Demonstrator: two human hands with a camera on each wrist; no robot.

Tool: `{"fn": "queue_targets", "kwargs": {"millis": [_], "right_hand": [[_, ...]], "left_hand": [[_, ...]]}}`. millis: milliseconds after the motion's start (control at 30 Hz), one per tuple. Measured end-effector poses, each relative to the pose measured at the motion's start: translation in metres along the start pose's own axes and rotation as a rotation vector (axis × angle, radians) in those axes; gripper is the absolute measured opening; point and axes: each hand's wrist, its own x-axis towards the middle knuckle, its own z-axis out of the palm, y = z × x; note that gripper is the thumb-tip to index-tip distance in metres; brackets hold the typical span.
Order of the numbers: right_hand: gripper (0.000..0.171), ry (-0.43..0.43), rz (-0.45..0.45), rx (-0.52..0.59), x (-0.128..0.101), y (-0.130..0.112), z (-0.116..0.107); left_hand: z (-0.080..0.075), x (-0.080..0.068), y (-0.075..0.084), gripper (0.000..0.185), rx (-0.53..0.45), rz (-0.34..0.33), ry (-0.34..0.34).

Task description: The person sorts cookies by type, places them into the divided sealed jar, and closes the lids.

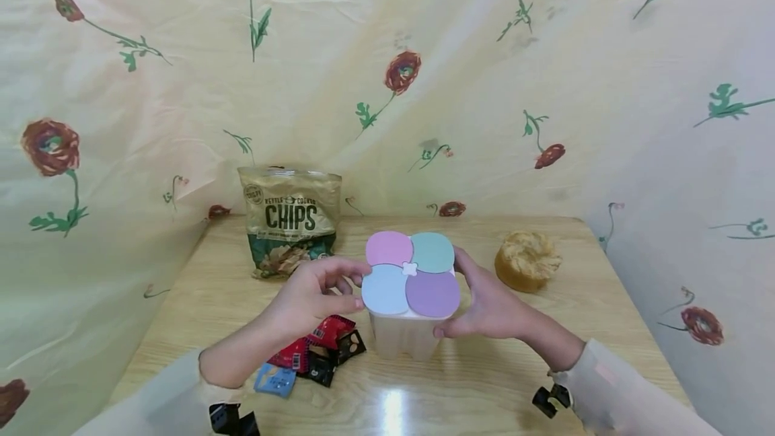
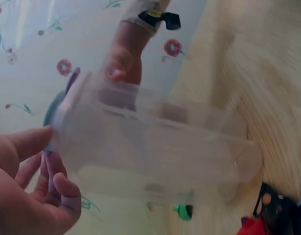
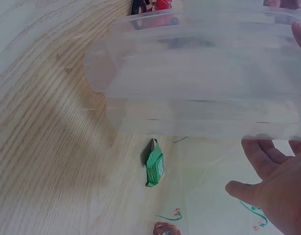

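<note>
A tall translucent plastic container [image 1: 402, 342] stands upright on the table, its lid [image 1: 432, 293] made of four rounded pink, green, blue and purple petals. My right hand [image 1: 493, 295] grips its right side, thumb at the front and fingers behind. On the other side, my left hand [image 1: 321, 288] has thumb and fingertips at the edge of the light blue petal. The left wrist view shows those left fingers [image 2: 30, 144] pinching the lid's rim. In the right wrist view the container's wall [image 3: 199, 73] fills the top, above part of my right hand [image 3: 275, 181].
A bag of kettle chips [image 1: 290, 221] stands at the back left. Small red, black and blue packets [image 1: 315, 348] lie left of the container. A round pastry [image 1: 528, 261] sits at the right. Behind the container lies a small green packet [image 3: 154, 166]. Flowered cloth [image 1: 303, 106] surrounds the table [image 1: 484, 382].
</note>
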Motion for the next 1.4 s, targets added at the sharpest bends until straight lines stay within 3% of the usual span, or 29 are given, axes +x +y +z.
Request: {"fn": "queue_targets", "kwargs": {"millis": [133, 300, 533, 833, 1167, 1400], "right_hand": [[0.122, -0.007, 0.005, 0.018, 0.000, 0.000, -0.001], [0.124, -0.015, 0.027, 0.017, 0.000, 0.001, 0.000], [0.124, -0.017, 0.037, 0.013, 0.000, -0.001, 0.000], [0.122, -0.019, 0.012, 0.013, -0.002, 0.002, 0.000], [0.124, -0.038, -0.009, 0.048, -0.002, 0.002, -0.001], [0.125, -0.045, -0.036, 0.048, -0.002, 0.005, -0.002]], "left_hand": [[-0.002, 0.004, -0.005, 0.038, 0.127, 0.080, 0.027], [-0.003, 0.007, -0.007, 0.032, 0.226, 0.114, 0.067], [-0.001, 0.011, 0.008, 0.026, 0.325, 0.224, 0.120], [-0.004, 0.023, 0.021, 0.018, 0.398, 0.353, 0.128], [-0.005, 0.046, 0.035, 0.010, 0.385, 0.307, 0.060], [-0.005, 0.055, 0.045, 0.008, 0.342, 0.207, 0.004]]}}
